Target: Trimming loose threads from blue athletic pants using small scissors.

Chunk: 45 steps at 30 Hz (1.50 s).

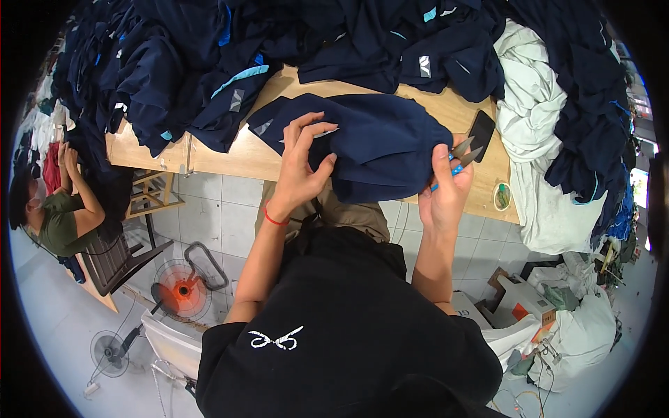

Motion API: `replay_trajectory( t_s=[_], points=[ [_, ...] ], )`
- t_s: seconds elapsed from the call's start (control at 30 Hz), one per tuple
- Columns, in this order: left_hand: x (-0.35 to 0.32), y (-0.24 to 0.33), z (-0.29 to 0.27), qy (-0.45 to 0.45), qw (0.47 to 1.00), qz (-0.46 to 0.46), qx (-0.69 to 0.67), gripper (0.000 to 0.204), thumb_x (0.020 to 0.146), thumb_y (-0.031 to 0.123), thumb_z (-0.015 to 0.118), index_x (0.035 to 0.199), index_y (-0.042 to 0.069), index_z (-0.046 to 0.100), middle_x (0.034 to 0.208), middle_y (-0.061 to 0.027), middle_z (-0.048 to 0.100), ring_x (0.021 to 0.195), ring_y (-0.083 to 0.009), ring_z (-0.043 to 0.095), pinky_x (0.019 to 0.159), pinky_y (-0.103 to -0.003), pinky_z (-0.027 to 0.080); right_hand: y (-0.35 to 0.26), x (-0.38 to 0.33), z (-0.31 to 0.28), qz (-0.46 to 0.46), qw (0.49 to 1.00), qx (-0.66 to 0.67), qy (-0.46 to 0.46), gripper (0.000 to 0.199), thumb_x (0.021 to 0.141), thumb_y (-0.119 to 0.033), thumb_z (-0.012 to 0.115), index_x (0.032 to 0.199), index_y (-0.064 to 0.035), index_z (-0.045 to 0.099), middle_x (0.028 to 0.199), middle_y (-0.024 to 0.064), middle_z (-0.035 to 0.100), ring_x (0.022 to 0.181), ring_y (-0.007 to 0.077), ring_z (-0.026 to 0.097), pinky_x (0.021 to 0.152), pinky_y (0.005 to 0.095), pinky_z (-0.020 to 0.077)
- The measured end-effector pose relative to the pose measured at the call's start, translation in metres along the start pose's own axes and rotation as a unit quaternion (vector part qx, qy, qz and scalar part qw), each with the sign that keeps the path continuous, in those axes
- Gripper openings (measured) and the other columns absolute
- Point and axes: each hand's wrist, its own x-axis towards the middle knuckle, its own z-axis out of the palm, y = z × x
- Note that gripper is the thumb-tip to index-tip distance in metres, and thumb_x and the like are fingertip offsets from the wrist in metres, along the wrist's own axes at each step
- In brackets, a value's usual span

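A dark navy garment (376,143) lies spread on the wooden table (230,157) in front of me. My left hand (301,167) presses on its left part with fingers spread, a red band on the wrist. My right hand (446,191) grips small blue-handled thread snips (461,157) at the garment's right edge, the blades pointing up and right. The thumb of that hand also pinches the cloth edge.
Heaps of navy garments (209,56) cover the far side of the table. A pale green cloth pile (536,139) lies at the right, next to a black phone (481,132) and a tape roll (502,196). Another person (59,216) sits at left. Two fans (182,289) stand on the floor.
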Motion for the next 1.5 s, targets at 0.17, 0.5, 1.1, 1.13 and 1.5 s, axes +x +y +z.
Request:
replay_trajectory(
  t_s=[0.17, 0.5, 1.1, 1.13, 1.5],
  points=[
    [0.012, 0.013, 0.008, -0.008, 1.000, 0.010, -0.011, 0.048, 0.082, 0.007, 0.084, 0.128, 0.011, 0.072, 0.153, -0.0168, 0.053, 0.139, -0.0376, 0.048, 0.117, -0.048, 0.039, -0.008, 0.006, 0.021, 0.013, 0.996, 0.056, 0.068, 0.014, 0.110, -0.015, 0.067, 0.117, -0.0079, 0.058, 0.102, -0.0015, 0.065, 0.090, 0.0064, 0.066, 0.077, 0.0261, 0.0589],
    [0.014, 0.037, -0.044, -0.043, 0.909, -0.164, -0.379, 0.025, 0.112, 0.019, 0.064, 0.094, 0.002, 0.066, 0.085, 0.0092, 0.052, 0.080, -0.0014, 0.042, 0.069, -0.022, 0.035, -0.008, 0.017, -0.005, -0.015, 0.995, -0.017, 0.097, 0.012, 0.108, -0.017, 0.070, 0.108, -0.0104, 0.060, 0.085, -0.0035, 0.065, 0.062, 0.0030, 0.058, 0.047, 0.0209, 0.0400],
    [0.015, 0.006, -0.119, 0.289, 0.935, -0.038, 0.205, 0.022, 0.100, 0.004, 0.070, 0.122, 0.001, 0.073, 0.111, -0.0151, 0.073, 0.107, -0.0328, 0.070, 0.096, -0.037, 0.055, -0.009, -0.003, 0.025, -0.023, 0.985, -0.162, -0.060, 0.018, 0.110, -0.011, 0.067, 0.117, 0.0038, 0.074, 0.102, 0.0114, 0.077, 0.068, 0.0043, 0.055, 0.055, 0.0219, 0.0394],
    [0.004, -0.012, -0.125, 0.296, 0.922, -0.026, 0.247, 0.024, 0.099, 0.005, 0.072, 0.122, 0.002, 0.074, 0.114, -0.0147, 0.073, 0.110, -0.0335, 0.069, 0.097, -0.038, 0.054, -0.002, -0.001, 0.016, -0.054, 0.981, -0.185, -0.032, 0.022, 0.110, -0.012, 0.067, 0.116, 0.0076, 0.073, 0.108, 0.0173, 0.078, 0.086, 0.0165, 0.073, 0.075, 0.0275, 0.0557],
    [0.021, -0.007, 0.063, 0.057, 0.996, -0.051, 0.035, 0.027, 0.091, 0.026, 0.086, 0.099, 0.001, 0.080, 0.098, -0.0178, 0.076, 0.085, -0.0325, 0.076, 0.075, -0.039, 0.061, 0.040, -0.018, -0.097, 0.071, 0.949, -0.278, 0.131, 0.021, 0.109, -0.012, 0.066, 0.114, 0.0070, 0.072, 0.103, 0.0168, 0.078, 0.088, 0.0226, 0.076, 0.083, 0.0343, 0.0594]
  ],
)
